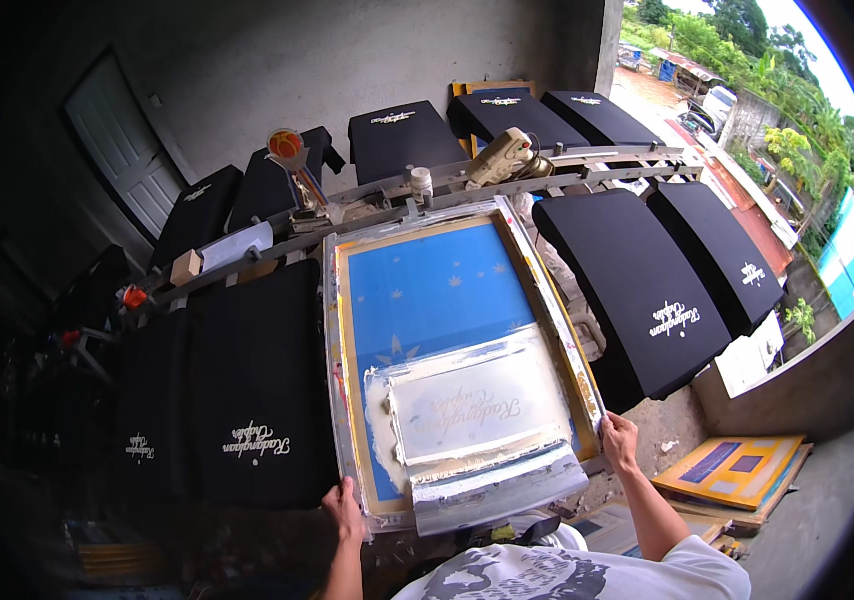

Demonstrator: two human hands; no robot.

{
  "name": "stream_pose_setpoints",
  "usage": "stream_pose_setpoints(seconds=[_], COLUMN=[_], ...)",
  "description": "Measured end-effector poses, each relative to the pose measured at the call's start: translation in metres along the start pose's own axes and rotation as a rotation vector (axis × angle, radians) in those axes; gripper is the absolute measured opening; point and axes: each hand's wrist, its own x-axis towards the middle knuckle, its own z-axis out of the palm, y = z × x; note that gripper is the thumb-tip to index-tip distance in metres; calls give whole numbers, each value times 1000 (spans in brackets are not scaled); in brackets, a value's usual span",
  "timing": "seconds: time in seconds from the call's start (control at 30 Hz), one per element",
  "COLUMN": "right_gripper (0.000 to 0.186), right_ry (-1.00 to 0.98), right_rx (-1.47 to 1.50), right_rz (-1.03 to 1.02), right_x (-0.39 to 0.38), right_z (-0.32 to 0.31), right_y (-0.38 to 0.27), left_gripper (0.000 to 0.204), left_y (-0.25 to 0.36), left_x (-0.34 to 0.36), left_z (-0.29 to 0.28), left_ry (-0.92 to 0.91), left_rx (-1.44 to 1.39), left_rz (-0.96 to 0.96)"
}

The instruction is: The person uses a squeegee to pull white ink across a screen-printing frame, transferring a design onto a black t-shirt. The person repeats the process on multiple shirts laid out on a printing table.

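My left hand (345, 510) grips the lower left corner of a screen-printing frame (334, 330) with blue mesh (437, 270), and my right hand (620, 440) is closed on its right side near the lower corner. The mesh has pale leaf shapes and a white, ink-smeared rectangle (462, 400) with reversed script. A wide squeegee (502, 495), coated in white ink, lies across the frame's near end. The frame sits between black garments (627, 270) stretched on boards, each printed with white script. What lies directly beneath the mesh is hidden.
A metal rail (622, 165) holds a beige tool (497, 158), a white jar (421, 183) and an orange-headed object (287, 150). More garment boards (397, 140) line the wall, beside a door (117, 140). Stacked screens (722, 470) lie low at right, near a concrete ledge (797, 390) and open yard.
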Motion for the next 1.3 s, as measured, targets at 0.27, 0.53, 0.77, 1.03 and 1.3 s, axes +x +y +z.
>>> stream_pose_setpoints(seconds=[0.27,0.53,0.77,1.03,1.3], right_gripper=[30,30,29,28,29], right_ry=[-6,-30,-78,-62,-96], right_rx=[-13,-79,-81,-103,-77], right_rz=[14,8,5,-54,-26], right_x=[3,18,35,54,58], right_z=[-10,-14,-15,-19,-15], right_y=[-6,-13,-17,-16,-20], left_gripper=[45,41,41,41,42], left_y=[-7,0,17,7,9], left_x=[2,2,1,3,4], left_z=[14,26,34,43,48], left_ry=[24,-9,-47,-70,-56], left_rx=[1,58,108,122,137], left_rz=[0,44,35,27,24])
